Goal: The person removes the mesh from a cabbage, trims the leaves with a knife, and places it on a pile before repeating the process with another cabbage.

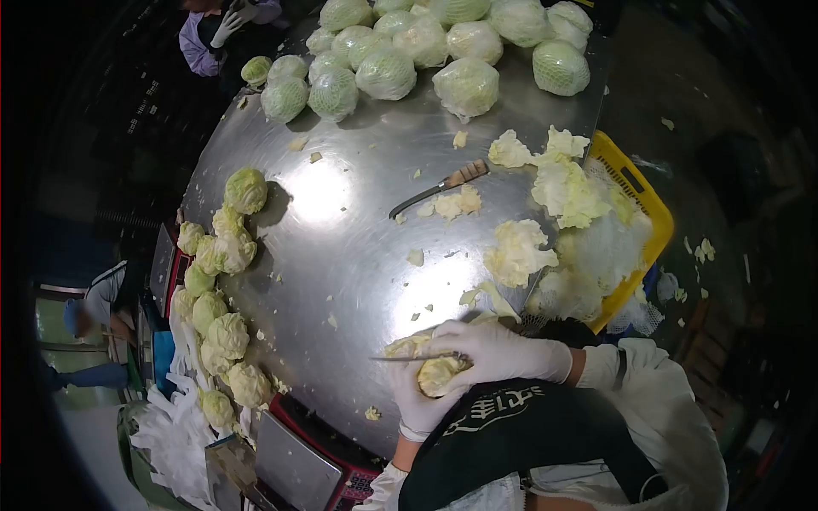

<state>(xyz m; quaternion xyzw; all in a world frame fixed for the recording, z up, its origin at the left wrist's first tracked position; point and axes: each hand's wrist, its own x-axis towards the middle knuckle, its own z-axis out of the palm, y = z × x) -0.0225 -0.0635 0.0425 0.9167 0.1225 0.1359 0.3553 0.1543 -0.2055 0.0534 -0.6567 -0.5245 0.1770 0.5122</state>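
Steel fills most of the view: a large round metal worktop [341,255] with bright glare patches, strewn with small leaf scraps. At its near edge, the person's two white-gloved hands meet over a small cabbage piece [439,375]. The left hand [419,400] cups the piece from below, fingers curled around it, while the right hand [494,351] lies over the top, closed around what seems to be the handle of a thin knife [400,358] whose blade points left, level with the top of the piece; the grip itself is hidden under the glove, so this is not certain. A second knife with a wooden handle [439,187] lies loose near the middle of the worktop, among pale trimmings. Netted cabbages [400,60] are heaped along the far edge, and trimmed cabbage heads [223,281] sit in a line down the left rim. Loose outer leaves [545,221] pile on the right side, spilling toward a yellow crate [643,204] that sits just beside the worktop and holds more leaves. At the far left corner, another person's gloved hand [226,25] and purple sleeve are near the netted heap. A scale [285,464] stands below the near-left rim.
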